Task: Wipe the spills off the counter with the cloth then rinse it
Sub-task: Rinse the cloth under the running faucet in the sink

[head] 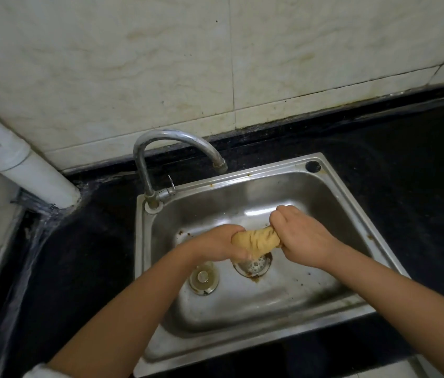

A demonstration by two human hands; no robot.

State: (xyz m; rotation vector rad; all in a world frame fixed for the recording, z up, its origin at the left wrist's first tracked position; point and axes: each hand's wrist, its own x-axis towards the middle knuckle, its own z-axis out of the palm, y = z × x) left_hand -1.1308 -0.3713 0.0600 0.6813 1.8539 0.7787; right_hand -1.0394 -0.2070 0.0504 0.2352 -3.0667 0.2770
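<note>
A yellow-brown cloth [256,240] is bunched into a twisted roll above the steel sink [283,304]. My left hand [219,242] grips its left end, and my right hand [301,236] grips its right end, fingers curled over it. Both hands hover over the drain strainer [255,266]. The curved faucet [160,148] stands at the sink's back left corner; its spout ends behind and above my hands, and no water stream shows. The black counter [406,165] surrounds the sink.
A round metal plug [204,278] lies on the sink floor left of the drain. A white pipe [32,170] slants down into the counter's back left corner. Tiled wall [160,64] runs behind the counter.
</note>
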